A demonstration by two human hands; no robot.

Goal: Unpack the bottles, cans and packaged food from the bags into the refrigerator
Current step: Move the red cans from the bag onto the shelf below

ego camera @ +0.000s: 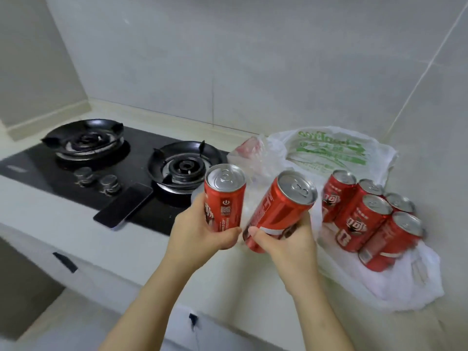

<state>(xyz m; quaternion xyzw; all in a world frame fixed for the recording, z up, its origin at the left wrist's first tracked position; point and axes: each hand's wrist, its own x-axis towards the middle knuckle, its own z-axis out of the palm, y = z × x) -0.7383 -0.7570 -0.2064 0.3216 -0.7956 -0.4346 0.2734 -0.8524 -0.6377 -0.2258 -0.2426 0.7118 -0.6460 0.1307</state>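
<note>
A pale countertop (76,231) runs beneath grey wall tiles (228,59). A glossy black gas hob (141,158) sits at centre left, and a dark phone (124,205) lies on its front edge. Mid-frame, the left hand (200,231) curls round an upright red can (225,198), and the right hand (286,244) grips a tilted red can (281,206). At right, more silver-topped cans (364,216) stand on a crinkled white plastic bag (329,150) printed green.

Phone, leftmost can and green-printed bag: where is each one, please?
phone (123,205), head view, middle of its dark screen.
leftmost can (225,196), head view, red side below the lid.
green-printed bag (331,152), head view, on the green lettering.
</note>
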